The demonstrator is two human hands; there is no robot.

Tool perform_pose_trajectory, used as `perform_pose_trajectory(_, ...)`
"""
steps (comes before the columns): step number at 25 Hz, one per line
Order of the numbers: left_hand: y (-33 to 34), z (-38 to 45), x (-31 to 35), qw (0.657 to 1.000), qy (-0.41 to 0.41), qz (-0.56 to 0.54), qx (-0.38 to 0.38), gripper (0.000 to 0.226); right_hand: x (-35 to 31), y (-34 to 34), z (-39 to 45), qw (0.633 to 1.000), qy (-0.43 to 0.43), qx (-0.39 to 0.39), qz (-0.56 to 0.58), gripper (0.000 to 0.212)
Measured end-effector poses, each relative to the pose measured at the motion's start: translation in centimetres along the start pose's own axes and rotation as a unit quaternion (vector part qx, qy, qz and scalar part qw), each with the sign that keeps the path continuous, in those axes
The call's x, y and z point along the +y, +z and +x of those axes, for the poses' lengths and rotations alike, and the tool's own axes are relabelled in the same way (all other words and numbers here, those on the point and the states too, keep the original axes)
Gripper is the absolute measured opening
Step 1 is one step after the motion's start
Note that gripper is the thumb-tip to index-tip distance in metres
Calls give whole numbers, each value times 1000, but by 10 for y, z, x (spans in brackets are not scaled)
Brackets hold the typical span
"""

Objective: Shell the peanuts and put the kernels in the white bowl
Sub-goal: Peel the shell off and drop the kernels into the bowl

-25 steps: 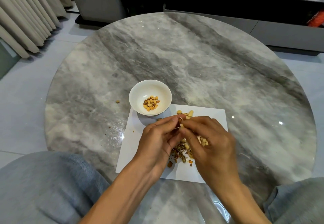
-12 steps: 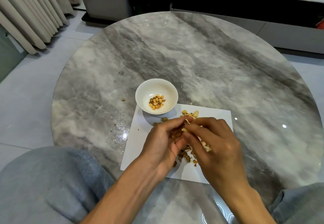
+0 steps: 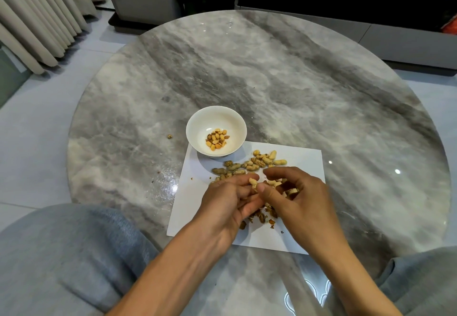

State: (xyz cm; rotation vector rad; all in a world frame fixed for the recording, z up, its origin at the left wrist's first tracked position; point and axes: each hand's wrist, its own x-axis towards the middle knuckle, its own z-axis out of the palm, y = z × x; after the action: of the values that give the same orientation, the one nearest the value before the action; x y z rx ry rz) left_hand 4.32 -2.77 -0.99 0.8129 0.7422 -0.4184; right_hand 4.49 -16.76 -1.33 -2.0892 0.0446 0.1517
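Both hands (left hand [image 3: 227, 199], right hand [image 3: 294, 192]) pinch one peanut [image 3: 252, 182]

Both forearms bare, coming in from 6 o'clock & angling toward each other, so the hands meet just below frame centre. Left hand [image 3: 228, 198] back-up, fingers curled, thumb & index tips pointing to 2 o'clock, pinching a peanut [image 3: 253, 182] w/ the right. Right hand [image 3: 295, 196] also back-up, thumb tip pressed on the peanut from 5 o'clock, index arched over at 12, other fingers curled under. Wrists roughly level, right forearm steeper than left. Knees in grey at 7 & 4 o'clock.
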Motion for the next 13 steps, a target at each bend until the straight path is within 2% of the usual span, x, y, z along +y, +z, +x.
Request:
perform_pose_trajectory(4,2,-3,0,999,-4,-36,-18,49,1,3,-3,992,-104,18,-73,14)
perform_pose_trajectory(7,4,-5,2,999,3,-39,-27,63,2,7,-6,974,-167,-44,-149,21)
perform_pose_trajectory(10,7,-7,2,998,5,-51,-35,77,5,3,-1,979,-142,-74,-125,20)
perform_pose_trajectory(13,10,-11,4,998,5,-46,-53,79,3,-3,1,987,-103,-70,-97,13)
